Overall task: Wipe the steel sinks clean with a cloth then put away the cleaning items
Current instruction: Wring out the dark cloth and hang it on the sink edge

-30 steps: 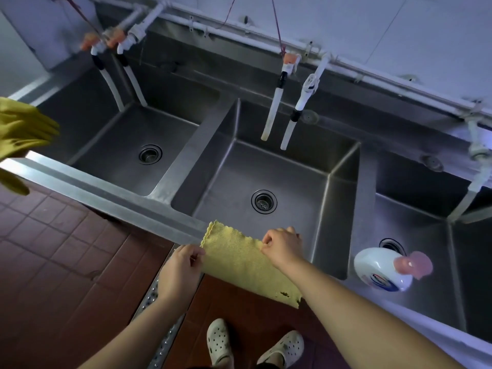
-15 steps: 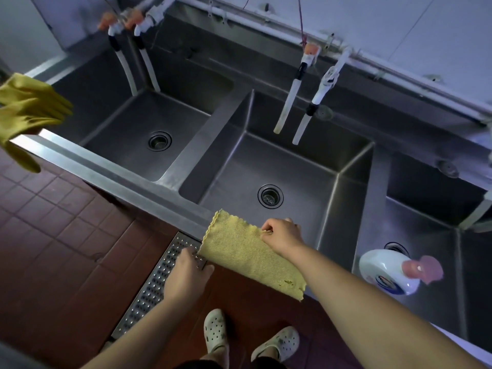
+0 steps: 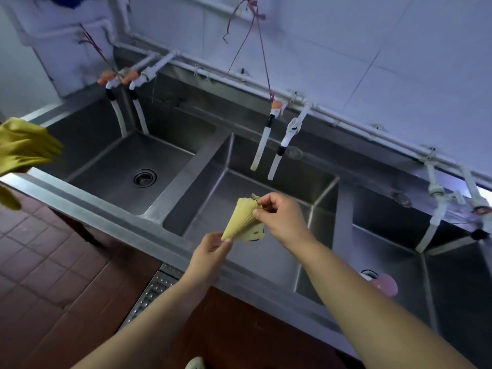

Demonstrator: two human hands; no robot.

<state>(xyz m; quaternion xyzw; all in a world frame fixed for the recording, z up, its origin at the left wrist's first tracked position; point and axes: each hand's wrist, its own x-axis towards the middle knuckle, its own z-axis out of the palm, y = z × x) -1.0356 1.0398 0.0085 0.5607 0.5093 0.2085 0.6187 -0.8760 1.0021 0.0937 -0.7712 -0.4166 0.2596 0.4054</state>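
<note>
Above the front half of the middle basin (image 3: 239, 182), a folded yellow cloth (image 3: 242, 219) is held in the air by both hands. Its upper corner is pinched between thumb and fingertips of the right hand (image 3: 279, 219), whose remaining fingers are curled. Its lower corner is pinched between thumb and forefinger of the left hand (image 3: 209, 255), positioned over the front rim (image 3: 111, 217) of the steel sink unit. The cloth is not in contact with the steel.

3 basins are arranged side by side. The left basin (image 3: 111, 169) shows an open drain (image 3: 144, 177); 2 white hoses (image 3: 262, 147) hang over the back of the middle basin. In the right basin (image 3: 399, 262), near its front-left corner, a pink-capped container (image 3: 383, 284) is partly hidden behind the right forearm. A yellow rubber glove (image 3: 24, 149) is seen at the left end of the unit; what supports it cannot be told.
</note>
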